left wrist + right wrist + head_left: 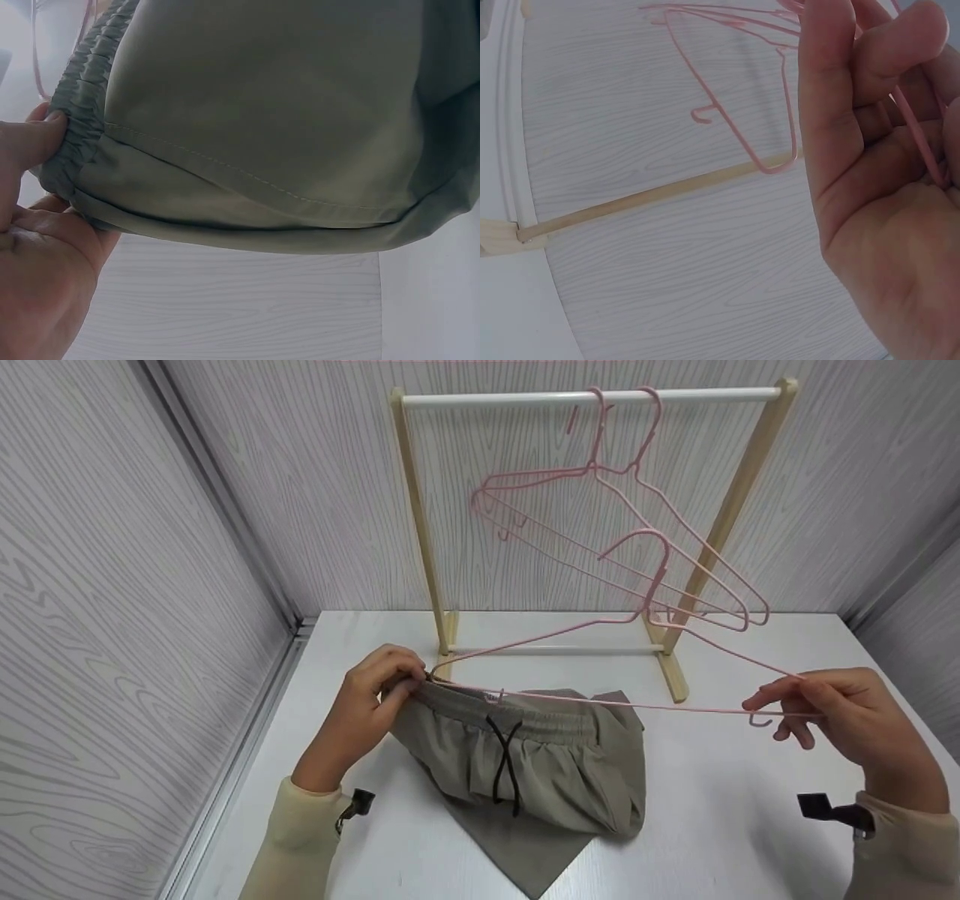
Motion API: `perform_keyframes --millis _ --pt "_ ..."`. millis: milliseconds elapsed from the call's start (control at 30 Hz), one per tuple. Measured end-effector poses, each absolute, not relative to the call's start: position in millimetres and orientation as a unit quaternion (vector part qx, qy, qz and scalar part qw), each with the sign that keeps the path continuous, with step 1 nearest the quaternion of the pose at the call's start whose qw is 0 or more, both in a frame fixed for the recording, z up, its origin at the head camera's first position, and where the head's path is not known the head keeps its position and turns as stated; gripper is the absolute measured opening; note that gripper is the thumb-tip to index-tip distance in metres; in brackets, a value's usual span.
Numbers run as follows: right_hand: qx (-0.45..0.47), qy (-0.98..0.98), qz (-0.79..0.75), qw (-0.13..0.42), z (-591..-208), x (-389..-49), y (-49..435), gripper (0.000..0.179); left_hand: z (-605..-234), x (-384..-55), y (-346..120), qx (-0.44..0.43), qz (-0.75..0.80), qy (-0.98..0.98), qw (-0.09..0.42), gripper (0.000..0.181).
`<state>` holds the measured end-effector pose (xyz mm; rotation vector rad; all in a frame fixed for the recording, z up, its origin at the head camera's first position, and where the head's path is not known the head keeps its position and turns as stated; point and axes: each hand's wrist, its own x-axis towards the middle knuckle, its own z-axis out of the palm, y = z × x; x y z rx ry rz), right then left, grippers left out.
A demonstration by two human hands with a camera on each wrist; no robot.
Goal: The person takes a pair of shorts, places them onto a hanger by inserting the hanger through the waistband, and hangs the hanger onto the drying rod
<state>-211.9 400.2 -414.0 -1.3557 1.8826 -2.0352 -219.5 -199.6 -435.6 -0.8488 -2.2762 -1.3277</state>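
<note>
Plainly grey-green shorts [551, 772], black drawstring [505, 746]

The garment [555, 772] is a plain grey-green, its drawstring [505, 743] black. The lower hanger [615, 703] is pink; the two upper hangers [595, 466] match. The rail [495, 399] is white, the uprights [417, 510] pale yellowish wood. The surface [720, 825] is plain white. The walls [330, 510] carry grey wood-grain lines on white. The sleeves [298, 840] are cream.

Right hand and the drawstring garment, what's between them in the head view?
In the head view, the held pink hanger's lower bar spans the stretch between the right hand and garment, with white tabletop behind it.
</note>
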Motion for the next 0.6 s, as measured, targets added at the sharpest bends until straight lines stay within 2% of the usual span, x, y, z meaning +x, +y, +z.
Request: perform_keyframes --millis 467,600 --pt "-0.437 0.632 -0.64 0.009 -420.0 -217.1 391.6 0.045 -435.7 -218.8 -197.1 -0.303 -0.471 -0.81 0.172 0.012" --pt "-0.434 0.625 -0.649 -0.013 -415.8 -214.2 389.7 0.04 -434.6 -217.9 -196.8 -0.303 -0.471 -0.812 0.165 0.01"
